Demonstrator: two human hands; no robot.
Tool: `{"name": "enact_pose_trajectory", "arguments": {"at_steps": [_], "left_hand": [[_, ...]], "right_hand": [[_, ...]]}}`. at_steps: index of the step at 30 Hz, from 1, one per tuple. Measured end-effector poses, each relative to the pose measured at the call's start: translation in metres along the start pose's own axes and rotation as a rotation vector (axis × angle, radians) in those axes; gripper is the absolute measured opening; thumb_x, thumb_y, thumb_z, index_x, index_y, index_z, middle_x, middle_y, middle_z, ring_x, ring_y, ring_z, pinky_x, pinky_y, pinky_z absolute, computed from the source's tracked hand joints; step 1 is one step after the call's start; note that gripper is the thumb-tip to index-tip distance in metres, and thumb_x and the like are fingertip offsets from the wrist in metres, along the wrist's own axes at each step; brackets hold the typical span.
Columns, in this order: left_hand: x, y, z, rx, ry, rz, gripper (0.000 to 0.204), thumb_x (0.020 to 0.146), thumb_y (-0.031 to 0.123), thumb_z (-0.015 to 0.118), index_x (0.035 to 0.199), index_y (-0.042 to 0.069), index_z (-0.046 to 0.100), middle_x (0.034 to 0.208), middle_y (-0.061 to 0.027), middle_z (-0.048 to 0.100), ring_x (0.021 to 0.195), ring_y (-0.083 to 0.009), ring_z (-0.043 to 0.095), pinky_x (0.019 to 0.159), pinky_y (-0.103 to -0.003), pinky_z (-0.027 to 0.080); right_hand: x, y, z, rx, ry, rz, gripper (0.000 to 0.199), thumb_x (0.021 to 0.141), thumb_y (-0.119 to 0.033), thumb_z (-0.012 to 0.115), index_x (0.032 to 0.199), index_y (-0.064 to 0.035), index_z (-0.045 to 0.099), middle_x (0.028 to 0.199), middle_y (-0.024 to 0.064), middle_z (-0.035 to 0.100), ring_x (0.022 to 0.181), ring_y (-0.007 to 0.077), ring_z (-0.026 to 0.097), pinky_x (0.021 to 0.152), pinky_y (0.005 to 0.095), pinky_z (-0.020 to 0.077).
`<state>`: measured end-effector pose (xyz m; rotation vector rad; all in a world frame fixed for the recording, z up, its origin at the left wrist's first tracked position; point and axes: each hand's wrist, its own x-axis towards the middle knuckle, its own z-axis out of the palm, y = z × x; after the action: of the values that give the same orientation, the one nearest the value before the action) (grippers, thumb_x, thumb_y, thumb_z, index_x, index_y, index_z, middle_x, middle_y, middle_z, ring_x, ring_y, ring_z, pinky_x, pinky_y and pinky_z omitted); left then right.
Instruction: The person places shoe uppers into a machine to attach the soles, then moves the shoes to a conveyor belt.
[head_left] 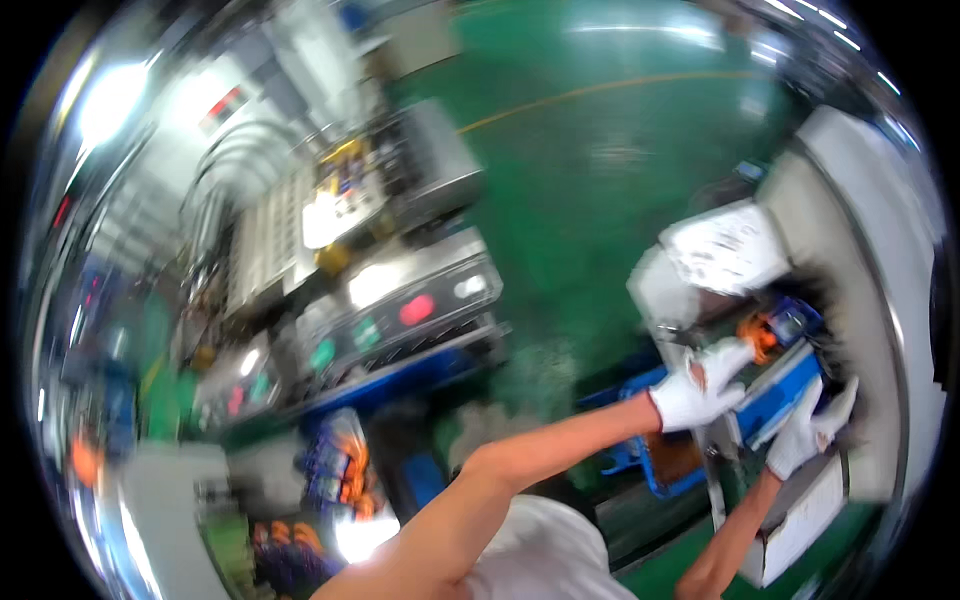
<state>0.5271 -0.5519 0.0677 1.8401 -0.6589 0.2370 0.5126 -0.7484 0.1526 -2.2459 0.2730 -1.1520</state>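
I have white gloves with bare fingertips on both hands, and both are at a workstation on the right. My left hand (700,385) has its fingers stretched out and apart, beside a blue flat-sided piece (775,395) with a pale edge. On the other side of that piece is my right hand (805,430), its fingers spread. Whether either hand touches the blue piece is too blurred to tell. Just beyond the left fingertips lies an orange and dark-blue part (772,330).
To the left stands a machine with a button panel (415,305). Several orange and purple parts (345,465) are gathered at the lower left. A white sheet with dark marks (725,248) is beyond the hands. A blue bin (670,470) sits below my left forearm. The floor (580,190) is green.
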Motion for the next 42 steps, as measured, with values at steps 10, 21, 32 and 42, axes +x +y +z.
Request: {"name": "enact_pose_trajectory", "arguments": {"at_steps": [10, 21, 32, 42], "left_hand": [[-0.685, 0.135, -0.282, 1.307, 0.735, -1.706, 0.029, 0.098, 0.034, 0.054, 0.093, 0.008, 0.066, 0.09, -0.0174, 0.069, 0.082, -0.0379, 0.069, 0.073, -0.05, 0.054], [-0.876, 0.155, -0.248, 0.601, 1.501, -2.387, 0.069, 0.097, 0.063, 0.047, 0.135, 0.007, 0.058, 0.134, -0.0265, 0.062, 0.123, -0.0424, 0.062, 0.104, -0.054, 0.046], [-0.804, 0.227, -0.275, 1.016, 1.658, -1.367, 0.017, 0.085, 0.006, 0.071, 0.103, 0.007, 0.069, 0.1, -0.0158, 0.068, 0.09, -0.034, 0.069, 0.084, -0.043, 0.056], [-0.579, 0.255, -0.471, 0.894, 0.956, -0.681, 0.037, 0.081, 0.007, 0.081, 0.115, 0.002, 0.068, 0.117, -0.0184, 0.07, 0.096, -0.0319, 0.071, 0.083, -0.039, 0.058]], "right_hand": [[-0.237, -0.181, 0.166, 0.552, -1.44, -0.244, 0.059, 0.099, -0.003, 0.065, 0.153, 0.0004, 0.041, 0.155, 0.0185, 0.047, 0.144, 0.0281, 0.045, 0.121, 0.041, 0.0342], [-0.474, -0.351, 0.12, 0.316, -2.006, -0.703, 0.063, 0.092, -0.011, 0.074, 0.146, 0.0044, 0.046, 0.147, 0.0263, 0.054, 0.139, 0.0339, 0.053, 0.116, 0.0414, 0.0414], [-0.581, -0.519, -0.014, 0.778, -2.297, -1.317, 0.075, 0.084, -0.032, 0.078, 0.141, 0.0062, 0.051, 0.145, 0.0283, 0.053, 0.135, 0.0404, 0.053, 0.115, 0.044, 0.0419], [-0.512, -0.608, 0.044, 0.627, -2.455, -1.065, 0.056, 0.084, -0.04, 0.078, 0.128, -0.0084, 0.063, 0.101, 0.0146, 0.072, 0.095, 0.0271, 0.07, 0.082, 0.0385, 0.056]]}}
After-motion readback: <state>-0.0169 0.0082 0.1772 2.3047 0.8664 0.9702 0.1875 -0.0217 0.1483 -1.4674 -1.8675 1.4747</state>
